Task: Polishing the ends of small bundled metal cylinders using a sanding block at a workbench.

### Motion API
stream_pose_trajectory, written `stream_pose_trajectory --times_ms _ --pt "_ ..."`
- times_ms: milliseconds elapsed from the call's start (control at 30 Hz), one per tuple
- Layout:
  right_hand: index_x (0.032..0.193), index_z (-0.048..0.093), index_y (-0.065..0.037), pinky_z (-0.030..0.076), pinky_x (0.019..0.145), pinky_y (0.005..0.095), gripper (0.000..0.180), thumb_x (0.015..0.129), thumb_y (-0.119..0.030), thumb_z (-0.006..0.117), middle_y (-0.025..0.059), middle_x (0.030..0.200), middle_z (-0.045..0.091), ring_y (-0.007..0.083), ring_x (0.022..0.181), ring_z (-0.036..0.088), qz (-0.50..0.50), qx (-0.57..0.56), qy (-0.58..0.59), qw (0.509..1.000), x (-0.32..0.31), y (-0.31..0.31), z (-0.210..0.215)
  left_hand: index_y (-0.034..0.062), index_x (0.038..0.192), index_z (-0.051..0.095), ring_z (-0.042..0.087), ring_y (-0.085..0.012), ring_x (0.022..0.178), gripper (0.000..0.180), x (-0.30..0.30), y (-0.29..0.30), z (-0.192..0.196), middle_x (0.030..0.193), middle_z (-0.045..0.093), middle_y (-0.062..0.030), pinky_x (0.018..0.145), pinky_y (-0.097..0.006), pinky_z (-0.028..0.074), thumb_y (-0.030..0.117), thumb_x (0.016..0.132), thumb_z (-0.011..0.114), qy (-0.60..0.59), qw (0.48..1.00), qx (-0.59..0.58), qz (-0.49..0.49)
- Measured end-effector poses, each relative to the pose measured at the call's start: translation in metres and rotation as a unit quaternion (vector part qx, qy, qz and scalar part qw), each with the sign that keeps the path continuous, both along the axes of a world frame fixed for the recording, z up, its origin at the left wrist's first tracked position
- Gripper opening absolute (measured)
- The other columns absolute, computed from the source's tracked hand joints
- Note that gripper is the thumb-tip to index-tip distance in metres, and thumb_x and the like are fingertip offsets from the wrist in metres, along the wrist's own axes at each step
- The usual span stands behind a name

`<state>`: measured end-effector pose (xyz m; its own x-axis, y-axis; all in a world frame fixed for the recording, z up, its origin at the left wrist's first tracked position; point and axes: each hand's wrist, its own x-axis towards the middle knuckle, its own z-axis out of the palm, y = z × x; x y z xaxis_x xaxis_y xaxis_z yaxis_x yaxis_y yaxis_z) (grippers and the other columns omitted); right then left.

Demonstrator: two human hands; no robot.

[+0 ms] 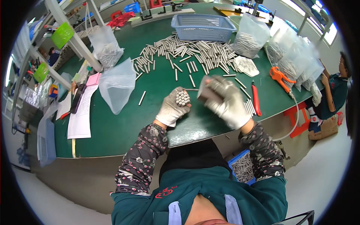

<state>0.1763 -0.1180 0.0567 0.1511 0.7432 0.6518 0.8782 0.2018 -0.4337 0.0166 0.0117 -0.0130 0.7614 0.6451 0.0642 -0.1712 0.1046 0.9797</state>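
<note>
My gloved left hand (pixel 168 111) is closed around a tight bundle of metal pins (pixel 182 98), their round ends facing up. To its right, my gloved right hand (pixel 231 105) grips a dark brownish block (pixel 207 92); the block and fingers are smeared by motion, so its exact kind is unclear. The block is apart from the bundle. Beyond both hands a wide heap of loose metal pins (pixel 204 50) lies on the green table (pixel 123 127). Several single pins are scattered nearer, and a few more lie beside my right hand.
Behind the heap stands a blue plastic basket (pixel 204 34). Red-handled pliers (pixel 256 99), an orange air gun (pixel 279 77) and filled plastic bags (pixel 250 35) are at right. Left are a plastic bag (pixel 117 88) and papers (pixel 80 120). Below the table edge sits a blue bin (pixel 230 164). Another person (pixel 335 90) sits far right.
</note>
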Motion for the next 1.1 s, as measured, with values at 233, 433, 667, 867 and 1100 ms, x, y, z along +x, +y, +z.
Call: stream_pose_trajectory --times_ms 233,433,667,867,1100 --pt "0.091 0.062 -0.010 0.044 0.061 0.0389 0.024 0.071 -0.023 0.063 0.0108 0.084 0.058 0.0276 0.071 0.056 -0.099 0.054 -0.148 0.983 -0.016 0.041 0.006 0.0017 0.120 0.043 0.054 -0.0108 0.092 0.059 0.000 0.000 0.015 0.108 0.056 -0.0037 0.080 -0.025 0.047 -0.010 0.067 0.066 0.081 0.996 -0.036 -0.007" --pt "0.100 0.062 -0.008 0.046 0.071 0.0343 0.034 0.071 -0.023 0.068 0.0138 0.099 0.061 0.0256 0.085 0.058 0.060 0.048 -0.132 0.988 -0.041 0.031 0.005 0.0018 0.114 0.047 0.054 -0.0103 0.087 0.057 -0.002 0.002 0.012 0.100 0.057 -0.0014 0.075 -0.023 0.047 -0.008 0.062 0.069 0.035 0.998 0.009 -0.047" --pt "0.096 0.065 -0.009 0.047 0.076 0.0347 0.027 0.074 -0.023 0.062 0.0133 0.101 0.061 0.0288 0.086 0.058 0.056 0.014 -0.181 0.982 -0.053 0.032 0.016 0.0006 0.109 0.050 0.055 -0.0090 0.080 0.051 -0.004 0.006 0.000 0.097 0.060 -0.0034 0.073 -0.025 0.048 -0.002 0.062 0.070 -0.006 0.999 -0.021 -0.026" --pt "0.079 0.060 -0.010 0.045 0.067 0.0392 0.016 0.075 -0.025 0.061 0.0117 0.085 0.057 0.0268 0.076 0.056 0.012 -0.003 0.028 1.000 -0.032 0.045 0.007 0.0027 0.111 0.050 0.055 -0.0094 0.083 0.053 0.007 -0.002 0.009 0.090 0.058 -0.0005 0.074 -0.023 0.047 -0.003 0.063 0.070 -0.037 0.998 -0.050 -0.024" --pt "0.092 0.065 -0.009 0.048 0.071 0.0385 0.022 0.075 -0.021 0.061 0.0144 0.091 0.062 0.0280 0.079 0.060 0.002 0.055 -0.008 0.998 -0.005 0.050 0.000 0.0026 0.112 0.049 0.056 -0.0092 0.083 0.053 0.004 0.001 0.011 0.092 0.059 -0.0017 0.074 -0.023 0.048 -0.001 0.063 0.071 0.094 0.995 0.022 0.001"
